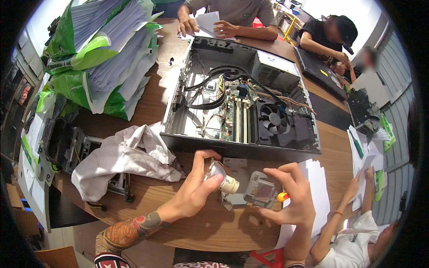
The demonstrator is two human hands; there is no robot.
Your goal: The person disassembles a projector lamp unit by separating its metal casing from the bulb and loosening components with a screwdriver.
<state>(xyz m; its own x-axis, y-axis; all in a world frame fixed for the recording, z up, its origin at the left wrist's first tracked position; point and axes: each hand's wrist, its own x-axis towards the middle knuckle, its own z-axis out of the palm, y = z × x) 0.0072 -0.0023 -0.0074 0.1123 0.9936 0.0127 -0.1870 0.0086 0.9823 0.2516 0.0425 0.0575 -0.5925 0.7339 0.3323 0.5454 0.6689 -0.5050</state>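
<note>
My left hand point(195, 191) grips a projector lamp point(227, 182) between thumb and fingers, its glass reflector toward the fingers and its cream base pointing right. My right hand point(296, 194) holds a grey plastic lamp housing point(260, 189) by its right side with thumb and fingertips. A yellow and red rounded end, like a tool handle point(283, 196), shows by the right palm; the rest of it is hidden. Under and behind the two parts lies a flat grey metal plate point(235, 166). Beyond my hands stands an opened desktop computer case point(241, 147) with a fan, cables and boards.
A dirty white cloth point(120, 161) lies left, over metal brackets point(117, 184). Tall stacks of paper in green wrapping point(103, 58) rise at the far left. White sheets point(315, 196) lie by my right hand. Other people sit across and to the right, near a black laptop point(319, 71).
</note>
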